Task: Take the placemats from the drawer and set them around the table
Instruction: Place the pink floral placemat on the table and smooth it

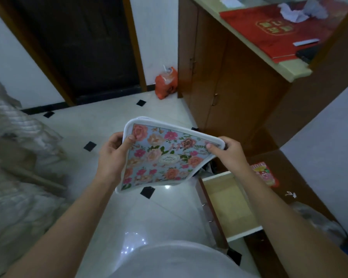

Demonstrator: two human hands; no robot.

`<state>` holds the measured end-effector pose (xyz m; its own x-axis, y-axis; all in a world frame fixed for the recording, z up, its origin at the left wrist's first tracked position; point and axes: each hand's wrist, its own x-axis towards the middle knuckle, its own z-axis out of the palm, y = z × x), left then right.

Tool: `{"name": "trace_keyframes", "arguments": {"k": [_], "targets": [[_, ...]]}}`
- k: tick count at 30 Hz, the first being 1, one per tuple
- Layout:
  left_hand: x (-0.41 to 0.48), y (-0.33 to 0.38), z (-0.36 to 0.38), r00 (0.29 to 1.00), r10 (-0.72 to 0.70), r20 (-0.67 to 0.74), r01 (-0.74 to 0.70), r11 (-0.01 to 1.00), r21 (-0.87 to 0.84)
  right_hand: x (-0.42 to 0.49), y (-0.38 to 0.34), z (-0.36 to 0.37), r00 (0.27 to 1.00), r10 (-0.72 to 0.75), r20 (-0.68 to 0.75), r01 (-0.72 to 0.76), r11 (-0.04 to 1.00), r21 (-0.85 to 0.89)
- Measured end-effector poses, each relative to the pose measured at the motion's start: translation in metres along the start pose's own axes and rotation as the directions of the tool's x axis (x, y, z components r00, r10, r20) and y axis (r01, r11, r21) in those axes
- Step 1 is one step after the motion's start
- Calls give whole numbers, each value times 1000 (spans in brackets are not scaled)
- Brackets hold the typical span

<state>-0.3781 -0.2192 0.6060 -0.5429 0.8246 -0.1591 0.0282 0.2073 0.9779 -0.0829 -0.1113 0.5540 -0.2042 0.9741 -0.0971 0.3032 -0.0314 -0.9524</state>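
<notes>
**Both hands hold the flowery placemats**

The left hand [114, 155] grips the left edge of the placemats [161, 157], thumb on top. The right hand [227, 152] pinches the right corner. The mats are up in the air over the white floor [113, 121], tilted. More white edges peek out behind the top one. The drawer [229, 205] is pulled open, near and to the right. A wooden cabinet [229, 77] stands far right.
</notes>
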Motion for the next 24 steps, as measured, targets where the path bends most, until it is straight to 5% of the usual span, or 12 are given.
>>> {"name": "trace_keyframes", "arguments": {"k": [8,12,19,24], "targets": [[-15,3,-87,976,-23,-217,0,995,-104,37,-35,93,973,70,218,-114,974,197],[-30,7,-116,927,-15,-376,-38,990,-135,51,-58,134,960,-2,280,-44,986,159],[-70,10,-152,743,190,-641,-150,982,117,52,-128,188,870,-236,433,152,964,220],[-110,-4,-158,639,228,-734,-35,962,269,48,-136,215,741,-295,603,237,955,176]]}}
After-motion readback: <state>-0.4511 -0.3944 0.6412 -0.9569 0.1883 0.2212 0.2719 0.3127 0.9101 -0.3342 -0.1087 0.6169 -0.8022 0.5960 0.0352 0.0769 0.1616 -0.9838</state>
